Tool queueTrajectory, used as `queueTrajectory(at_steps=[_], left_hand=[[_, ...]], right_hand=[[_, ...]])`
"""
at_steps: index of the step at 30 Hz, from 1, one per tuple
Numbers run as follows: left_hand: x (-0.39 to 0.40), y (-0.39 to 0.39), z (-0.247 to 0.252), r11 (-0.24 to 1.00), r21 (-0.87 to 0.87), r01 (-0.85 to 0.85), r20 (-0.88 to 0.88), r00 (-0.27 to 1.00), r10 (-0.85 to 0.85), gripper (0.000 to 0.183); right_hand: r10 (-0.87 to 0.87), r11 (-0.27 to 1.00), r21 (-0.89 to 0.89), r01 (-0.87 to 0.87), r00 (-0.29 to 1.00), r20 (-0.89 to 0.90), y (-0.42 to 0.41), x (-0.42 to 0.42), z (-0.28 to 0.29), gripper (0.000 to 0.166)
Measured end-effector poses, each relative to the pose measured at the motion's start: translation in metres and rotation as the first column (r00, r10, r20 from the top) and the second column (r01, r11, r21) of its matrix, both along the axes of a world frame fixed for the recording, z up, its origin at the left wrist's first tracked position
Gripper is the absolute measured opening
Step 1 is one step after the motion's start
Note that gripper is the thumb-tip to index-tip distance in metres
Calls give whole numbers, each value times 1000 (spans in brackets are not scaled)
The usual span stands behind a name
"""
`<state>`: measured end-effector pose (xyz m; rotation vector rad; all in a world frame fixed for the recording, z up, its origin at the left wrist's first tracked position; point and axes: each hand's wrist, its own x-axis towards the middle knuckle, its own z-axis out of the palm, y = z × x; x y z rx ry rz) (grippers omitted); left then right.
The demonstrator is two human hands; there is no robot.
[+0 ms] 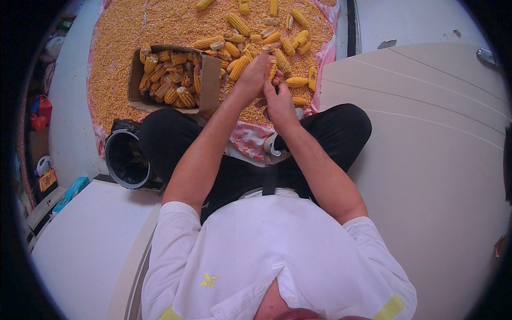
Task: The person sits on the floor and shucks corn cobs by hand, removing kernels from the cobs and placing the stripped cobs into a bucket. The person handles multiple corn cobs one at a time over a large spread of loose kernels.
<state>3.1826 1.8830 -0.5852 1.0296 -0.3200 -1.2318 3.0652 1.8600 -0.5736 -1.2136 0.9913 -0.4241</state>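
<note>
An ear of corn (272, 69) with yellow kernels is held between my two hands in front of my crossed legs. My left hand (254, 76) wraps its left side, partly covering it. My right hand (281, 105) grips its near end, with fingertips showing at the right of the ear. Just beyond my hands, more ears of corn (282, 60) lie loose on a spread of shelled kernels (116, 36). Left of my left hand stands an open cardboard box (210, 82), filled with cobs (172, 76), some still bearing kernels.
Pink-and-white cloth (248, 138) lies under the kernels. A bin with a grey rim and dark liner (113, 170) stands by my left knee. At right is a beige door-like panel (424, 132) with a metal handle (486, 57). Household items, including a red bag (45, 110), line the far left.
</note>
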Motion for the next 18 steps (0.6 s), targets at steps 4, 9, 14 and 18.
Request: queueTrajectory(at_steps=[4, 9, 14, 18], left_hand=[[-4, -4, -2, 992, 116, -57, 155, 987, 38, 38], [0, -5, -6, 987, 148, -67, 197, 980, 37, 31], [6, 0, -3, 992, 106, 70, 104, 991, -81, 34], [-3, -2, -6, 997, 36, -74, -30, 997, 75, 33]], right_hand=[[43, 998, 47, -42, 999, -21, -2, -1, 5, 26], [109, 994, 31, -108, 994, -9, -1, -7, 11, 22], [99, 995, 2, -100, 993, 58, 4, -12, 17, 21], [65, 997, 47, -68, 996, 62, 5, -12, 18, 21]])
